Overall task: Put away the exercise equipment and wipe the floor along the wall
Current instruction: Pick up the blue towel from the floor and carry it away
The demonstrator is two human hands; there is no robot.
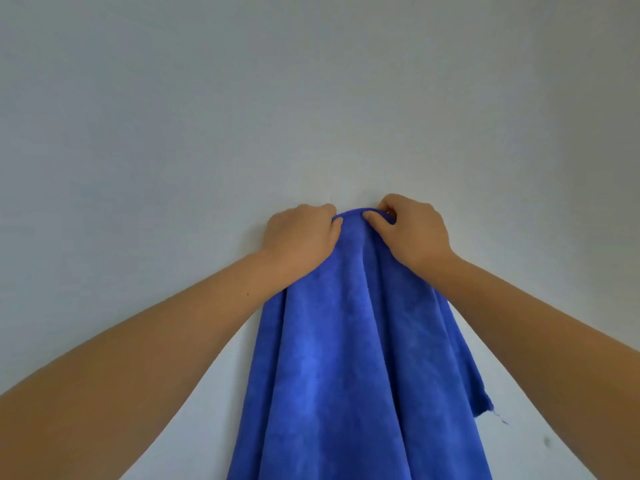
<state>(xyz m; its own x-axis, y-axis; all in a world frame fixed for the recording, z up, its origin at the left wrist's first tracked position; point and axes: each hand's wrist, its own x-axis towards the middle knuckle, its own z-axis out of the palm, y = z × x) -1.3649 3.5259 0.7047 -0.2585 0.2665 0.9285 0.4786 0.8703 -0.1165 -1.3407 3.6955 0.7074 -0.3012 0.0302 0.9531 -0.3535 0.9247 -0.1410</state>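
Note:
A blue cloth (349,358) hangs down in long folds against a plain white wall (242,98). Its top is bunched at one point on the wall. My left hand (299,239) grips the top of the cloth from the left, fingers curled over the fold. From the right, my right hand (408,228) pinches the same top edge between thumb and fingers. Both arms reach forward at full stretch. Whatever holds the cloth's top to the wall is hidden under the fabric and my fingers. No exercise equipment is in view.
The wall fills the whole view. A small dark mark (547,441) sits on the wall at the lower right, beside the cloth's frayed right corner (485,407).

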